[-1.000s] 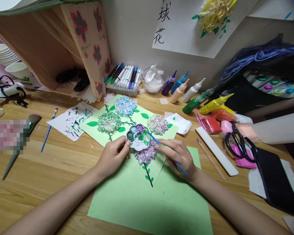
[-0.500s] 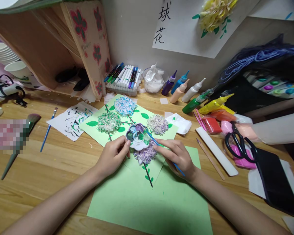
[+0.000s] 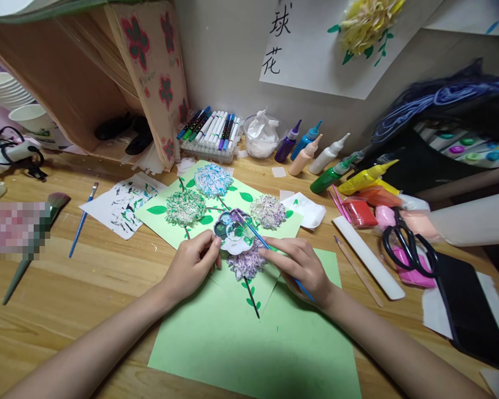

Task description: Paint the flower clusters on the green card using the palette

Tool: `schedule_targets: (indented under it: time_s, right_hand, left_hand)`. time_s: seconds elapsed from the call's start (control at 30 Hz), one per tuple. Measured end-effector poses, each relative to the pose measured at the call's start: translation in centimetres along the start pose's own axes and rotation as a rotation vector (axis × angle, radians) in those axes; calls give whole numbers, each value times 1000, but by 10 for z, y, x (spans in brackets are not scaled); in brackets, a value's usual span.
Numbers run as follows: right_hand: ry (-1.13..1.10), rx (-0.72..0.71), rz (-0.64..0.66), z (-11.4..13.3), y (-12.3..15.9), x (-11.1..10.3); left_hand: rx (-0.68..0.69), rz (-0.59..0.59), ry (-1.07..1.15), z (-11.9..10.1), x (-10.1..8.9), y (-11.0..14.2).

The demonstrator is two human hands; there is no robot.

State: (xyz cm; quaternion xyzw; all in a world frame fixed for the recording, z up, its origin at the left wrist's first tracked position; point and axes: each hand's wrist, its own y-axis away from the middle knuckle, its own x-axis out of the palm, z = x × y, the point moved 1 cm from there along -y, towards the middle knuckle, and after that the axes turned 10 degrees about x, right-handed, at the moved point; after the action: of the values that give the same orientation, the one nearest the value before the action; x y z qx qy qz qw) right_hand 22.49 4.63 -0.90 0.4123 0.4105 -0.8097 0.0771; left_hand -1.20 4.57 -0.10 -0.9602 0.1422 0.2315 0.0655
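My left hand pinches the near-left rim of a small flower-shaped paint palette with green and purple wells. My right hand grips a thin blue paintbrush, its tip resting in a palette well at the far side. The palette hovers over a purple tissue-paper flower with a dark painted stem, glued on green paper. Behind it lies a lighter green sheet bearing a blue, a green and a pale purple paper flower.
Squeeze bottles of paint, a tray of markers and a bowl of tissue line the wall. Scissors, clay packs and a black pouch sit right. A spare brush, paint-smeared paper and a makeup brush lie left.
The paintbrush tip has slid left and away across the palette, from its right edge to a far well. My right hand shifted slightly left. My left hand kept its pinch.
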Motion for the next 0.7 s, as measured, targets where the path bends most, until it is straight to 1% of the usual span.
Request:
schedule_targets:
  time_s: [0.13, 0.23, 0.3, 0.4, 0.47, 0.53, 0.6, 0.7]
  right_hand:
    - [-33, -31, -43, 1, -1, -3]
    - [-132, -17, -110, -3, 4, -7]
    - [-215, 81, -214, -10, 9, -10]
    - [-344, 311, -460, -26, 16, -15]
    - [-401, 420, -573, -36, 18, -17]
    - [-418, 466, -594, -43, 18, -19]
    - [-402, 462, -547, -47, 17, -19]
    - [-365, 405, -469, -47, 18, -18]
  left_hand:
    - [-42, -7, 67, 0, 0, 0]
    - [-66, -15, 101, 1, 0, 0]
    - [-77, -20, 116, 2, -1, 0]
    - [-95, -34, 128, 5, -2, 0]
    - [-106, -42, 118, 6, -2, 0]
    - [-110, -47, 103, 7, -3, -1]
    - [-109, -49, 88, 7, -4, -1]
    - [-112, -52, 74, 7, -4, -1]
